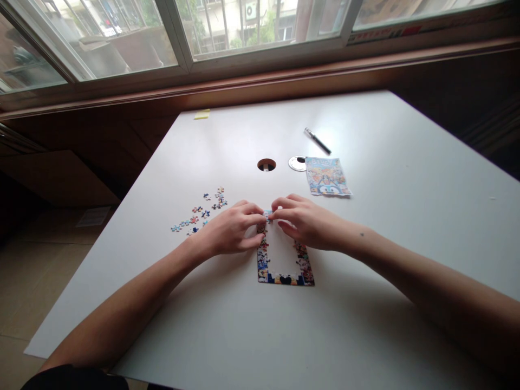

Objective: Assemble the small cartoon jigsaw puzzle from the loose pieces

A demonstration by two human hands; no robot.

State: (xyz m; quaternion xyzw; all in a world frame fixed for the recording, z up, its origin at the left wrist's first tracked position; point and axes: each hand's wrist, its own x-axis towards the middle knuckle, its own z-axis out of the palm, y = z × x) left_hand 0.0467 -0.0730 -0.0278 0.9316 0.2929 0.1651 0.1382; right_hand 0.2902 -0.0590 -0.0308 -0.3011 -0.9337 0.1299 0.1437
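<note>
A jigsaw puzzle border (285,279) lies on the white table in front of me, its pieces joined along the near edge and both sides around a bare middle. At its far left corner, my left hand (239,226) bends over with thumb and fingertips on the left strip. My right hand (303,219) comes in from the other side, its fingertips closed on a small puzzle piece (268,215) at the same corner. Both hands hide much of the far edge. Left of my left hand, several loose puzzle pieces (195,219) are scattered.
A picture sheet (328,177) lies beyond my right hand, beside a round cover (297,163). Farther back rests a pen (317,141). A cable hole (267,164) opens in the table (227,325). A yellow sticky note (202,114) is near the far edge, below the window.
</note>
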